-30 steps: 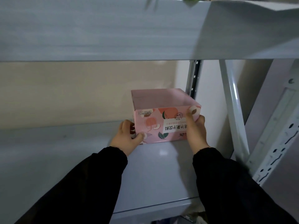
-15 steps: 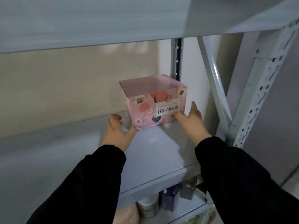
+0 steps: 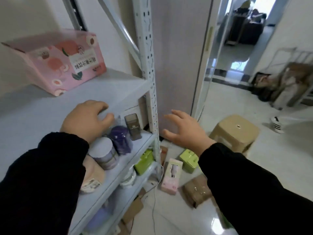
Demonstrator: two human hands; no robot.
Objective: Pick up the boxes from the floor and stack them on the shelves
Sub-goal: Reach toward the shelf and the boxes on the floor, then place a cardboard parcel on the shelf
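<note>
Pink box sits on the shelf, back near the wall and the rear post, leaving the front of the board free for more boxes. Neither hand touches it. My left hand hangs over the shelf's front edge, fingers loosely curled, holding nothing. My right hand is out past the corner post, fingers spread, palm down, empty, aimed toward the floor, so I judge I'm turning for the next box.

Still on the floor by the rack foot: a green box, a tall pale pink box lying flat, a brown taped parcel. Another green box sits on a lower shelf, partly behind the post. A tan stool stands near the boxes, could get in my way.

Hard to tell: frame is motion-blurred, print on the pink box unreadable. My sleeves cover much of the lower shelves. Jars and a purple container show below my left hand; their labels are too blurred to read. Flat cardboard under the rack is cut off at the bottom edge.
</note>
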